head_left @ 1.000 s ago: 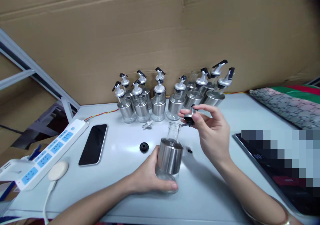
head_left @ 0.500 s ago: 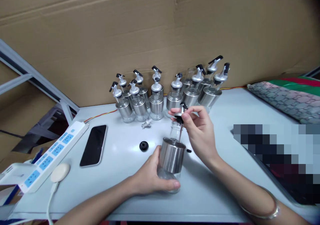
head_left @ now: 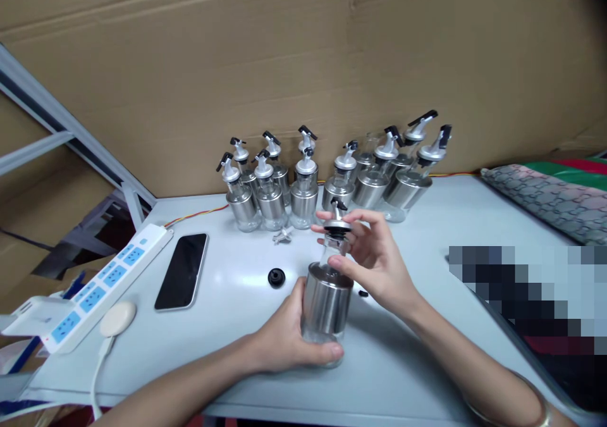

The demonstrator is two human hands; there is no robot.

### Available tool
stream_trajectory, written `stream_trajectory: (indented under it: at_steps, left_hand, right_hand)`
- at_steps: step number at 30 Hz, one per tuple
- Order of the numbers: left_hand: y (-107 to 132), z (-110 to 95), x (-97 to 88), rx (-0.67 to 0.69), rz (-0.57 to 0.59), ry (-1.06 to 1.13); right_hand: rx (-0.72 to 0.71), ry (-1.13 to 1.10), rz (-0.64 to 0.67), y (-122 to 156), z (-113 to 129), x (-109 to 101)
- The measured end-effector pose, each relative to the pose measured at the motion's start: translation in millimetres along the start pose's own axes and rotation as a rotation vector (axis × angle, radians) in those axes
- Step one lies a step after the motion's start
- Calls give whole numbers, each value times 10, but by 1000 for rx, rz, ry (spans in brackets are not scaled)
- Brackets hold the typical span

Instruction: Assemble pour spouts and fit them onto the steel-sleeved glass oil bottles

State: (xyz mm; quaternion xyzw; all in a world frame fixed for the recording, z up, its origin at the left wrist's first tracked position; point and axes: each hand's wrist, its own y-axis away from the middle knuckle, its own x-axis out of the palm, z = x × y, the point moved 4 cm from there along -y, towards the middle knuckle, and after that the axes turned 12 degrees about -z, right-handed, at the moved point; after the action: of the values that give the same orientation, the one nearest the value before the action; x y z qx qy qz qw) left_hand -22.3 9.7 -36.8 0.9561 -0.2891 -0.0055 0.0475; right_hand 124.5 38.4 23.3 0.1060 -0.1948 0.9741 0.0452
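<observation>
My left hand (head_left: 289,335) is wrapped round the lower part of a glass bottle with a steel sleeve (head_left: 327,300), which stands upright on the white table (head_left: 227,345). A silver pourer cap with a black spout (head_left: 337,223) sits on the bottle's neck. My right hand (head_left: 374,259) is closed round that cap and the neck, fingers curled over it from the right.
Several finished bottles with pourer caps (head_left: 303,190) stand in a row at the back against cardboard. A black round stopper (head_left: 276,278), a small metal part (head_left: 283,236) and a tiny black piece (head_left: 363,293) lie loose. A phone (head_left: 182,271), power strip (head_left: 102,288) and white puck (head_left: 117,318) are left.
My right hand brought the pourer cap down from beside the bottle onto its neck. The left hand kept hold of the bottle.
</observation>
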Motion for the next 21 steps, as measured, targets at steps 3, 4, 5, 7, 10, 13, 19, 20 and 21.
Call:
stream_trajectory:
  at_steps: [3,4,5,7,10,13,19,20,21]
  left_hand:
    - [6,11,-7,33,-20,-3]
    - [7,13,-10,42,-26,-6]
    - [7,13,-12,49,-29,-9]
    - [6,9,-14,58,-33,-8]
    - [3,3,-11,51,-36,-6]
    - [4,2,-6,41,-40,-18]
    - [6,11,-2,36,-31,-8]
    - [4,7,-4,42,-34,-10]
    - [2,2,-4,46,-36,-11]
  right_hand:
    - [84,-52,1,5,27,18]
    - [103,-70,-1,8,38,28]
    - [113,-86,-3,11,50,38]
    - [113,-96,-7,13,64,49]
    - [111,-84,-11,8,59,46]
    - [106,-97,-28,-2,45,27]
    - [98,-115,-39,-3,50,26]
    - [97,-111,-39,-2,52,28]
    - [96,-109,-38,-2,55,31]
